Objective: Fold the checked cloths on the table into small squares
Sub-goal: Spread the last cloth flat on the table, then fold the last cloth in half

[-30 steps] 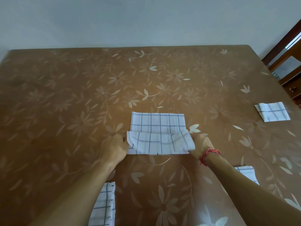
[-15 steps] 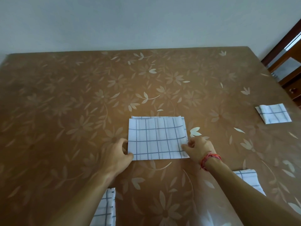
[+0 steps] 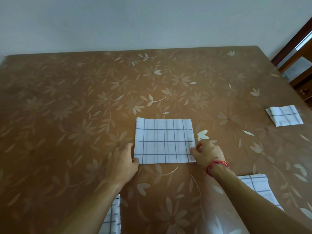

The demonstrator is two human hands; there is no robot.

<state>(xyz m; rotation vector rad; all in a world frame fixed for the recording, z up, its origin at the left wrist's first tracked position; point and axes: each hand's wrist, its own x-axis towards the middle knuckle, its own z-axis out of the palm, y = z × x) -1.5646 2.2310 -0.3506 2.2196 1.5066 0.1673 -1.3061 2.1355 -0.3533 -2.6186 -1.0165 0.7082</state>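
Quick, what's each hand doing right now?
Left hand: thumb on near left corner of the checked cloth; grip cannot be told.
Right hand: pinching the checked cloth's right edge.

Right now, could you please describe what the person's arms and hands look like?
The left forearm and right forearm are bare, with no sleeves in view, and neither the left hand nor the right hand wears a glove. A band of red and orange threads, wound several times, circles the right wrist. No ring or watch shows.
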